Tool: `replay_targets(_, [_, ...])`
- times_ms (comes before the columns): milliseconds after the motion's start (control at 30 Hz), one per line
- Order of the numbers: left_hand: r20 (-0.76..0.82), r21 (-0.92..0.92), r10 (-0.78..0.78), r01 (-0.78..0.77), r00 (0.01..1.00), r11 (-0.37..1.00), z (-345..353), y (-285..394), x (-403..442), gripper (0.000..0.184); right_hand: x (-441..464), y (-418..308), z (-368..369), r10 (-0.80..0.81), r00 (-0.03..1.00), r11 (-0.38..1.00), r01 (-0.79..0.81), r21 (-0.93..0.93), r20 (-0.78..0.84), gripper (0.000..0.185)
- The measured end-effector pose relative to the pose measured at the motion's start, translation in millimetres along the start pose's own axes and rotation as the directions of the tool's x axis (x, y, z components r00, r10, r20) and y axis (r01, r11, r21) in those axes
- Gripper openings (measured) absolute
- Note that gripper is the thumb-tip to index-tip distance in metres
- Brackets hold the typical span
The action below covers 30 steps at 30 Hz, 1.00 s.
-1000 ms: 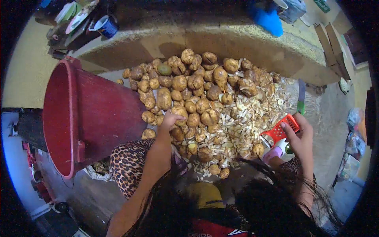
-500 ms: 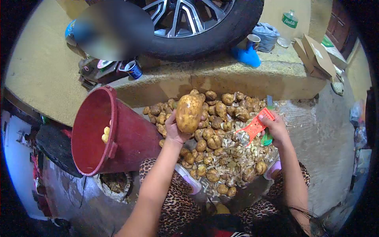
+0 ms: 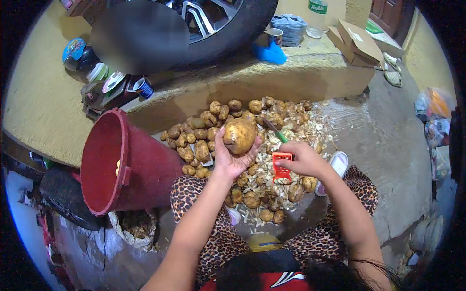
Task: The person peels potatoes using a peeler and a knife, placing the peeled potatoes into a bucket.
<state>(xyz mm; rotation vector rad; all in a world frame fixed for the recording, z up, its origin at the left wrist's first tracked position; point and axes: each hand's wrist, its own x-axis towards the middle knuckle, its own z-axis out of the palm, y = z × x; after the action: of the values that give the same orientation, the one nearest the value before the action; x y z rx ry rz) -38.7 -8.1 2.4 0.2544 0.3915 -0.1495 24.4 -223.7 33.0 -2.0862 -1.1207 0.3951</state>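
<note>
A large brown potato (image 3: 239, 136) rests in my left hand (image 3: 231, 160), whose fingers curl round its underside and sides. Just to its right, my right hand (image 3: 300, 159) grips a red peeler (image 3: 282, 168) with a perforated body, its blade end pointing down. A knife (image 3: 276, 130) with a green handle also shows at my right fingers; the blade points up and left. Whether that hand holds it or it lies behind is hard to tell. Below both hands spreads a heap of brown potatoes (image 3: 202, 151) mixed with pale peelings (image 3: 264, 182).
A red bucket (image 3: 145, 162) lies tilted at the left, with something pale inside. Below it sits an open sack (image 3: 133, 228). Beyond the heap runs a concrete ledge (image 3: 310, 80) bearing a wheel (image 3: 233, 36), cups, bags and a cardboard box (image 3: 357, 43). Shoes (image 3: 338, 164) flank the heap.
My left hand has lifted the large potato from the heap and turned it. My right hand has moved left, bringing the peeler closer to the potato. The view has shifted.
</note>
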Motion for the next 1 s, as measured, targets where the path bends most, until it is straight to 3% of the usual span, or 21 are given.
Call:
replay_targets(67, [0.026,0.146,0.069,-0.072,0.997,0.987,-2.1,-2.5,6.3,0.074,-3.5,4.0,4.1,-0.134,0.990,0.986,0.128,-0.107,-0.049,0.024])
replay_targets(200, [-0.101,0.167,0.106,-0.088,0.989,0.982,10.3,-19.0,4.7,0.063,-6.4,-4.4,6.1,0.002,0.998,0.986,-0.014,-0.166,-0.070,0.019])
replay_targets(233, [-0.032,0.127,0.032,-0.027,0.999,0.991,4.6,-15.7,7.6,0.058,-4.6,-10.0,5.0,0.013,0.995,0.988,-0.028,-0.155,-0.095,0.018])
replay_targets(367, [-0.072,0.158,0.005,0.006,0.997,0.987,10.8,-19.7,12.2,0.053,0.2,0.4,8.5,0.013,0.964,0.996,-0.036,-0.083,-0.267,0.019])
replay_targets(467, [0.113,0.252,0.028,-0.056,0.993,0.966,2.4,-19.2,19.4,0.053,4.8,5.4,4.6,0.160,0.942,0.983,-0.180,-0.041,-0.295,0.019])
replay_targets(500, [0.176,0.198,0.011,-0.046,0.984,0.979,6.2,-19.8,17.3,0.055,4.9,8.6,3.9,0.232,0.926,0.969,-0.247,-0.014,-0.299,0.022])
replay_targets(600, [0.194,0.231,0.077,-0.122,0.978,0.965,9.5,-23.1,16.2,0.057,6.0,19.1,6.8,0.434,0.865,0.881,-0.348,0.322,-0.253,0.024])
replay_targets(633, [0.167,0.206,0.070,-0.104,0.983,0.973,8.7,-24.0,16.1,0.057,6.8,15.6,3.0,0.538,0.827,0.802,-0.443,0.400,-0.162,0.023])
replay_targets(733, [0.106,0.163,0.062,-0.079,0.992,0.984,11.9,-18.2,16.4,0.055,8.7,25.5,10.6,0.551,0.835,0.683,-0.447,0.578,-0.006,0.019])
replay_targets(767, [0.103,0.149,0.119,-0.133,0.988,0.980,10.6,-18.9,18.2,0.051,10.0,27.3,17.1,0.582,0.813,0.640,-0.458,0.616,-0.001,0.017])
replay_targets(867, [-0.007,0.146,0.217,-0.214,0.976,0.966,-0.7,-22.6,26.3,0.063,12.9,26.2,23.1,0.577,0.809,0.466,-0.439,0.768,0.112,0.013])
replay_targets(900, [0.016,0.111,0.168,-0.169,0.986,0.979,-2.2,-22.4,26.4,0.057,13.7,21.4,21.4,0.566,0.814,0.370,-0.389,0.844,0.127,0.010])
replay_targets(1000, [0.047,0.213,0.164,-0.171,0.985,0.962,1.1,-28.9,21.1,0.053,15.1,18.7,15.5,0.610,0.790,0.325,-0.323,0.889,0.064,0.010])
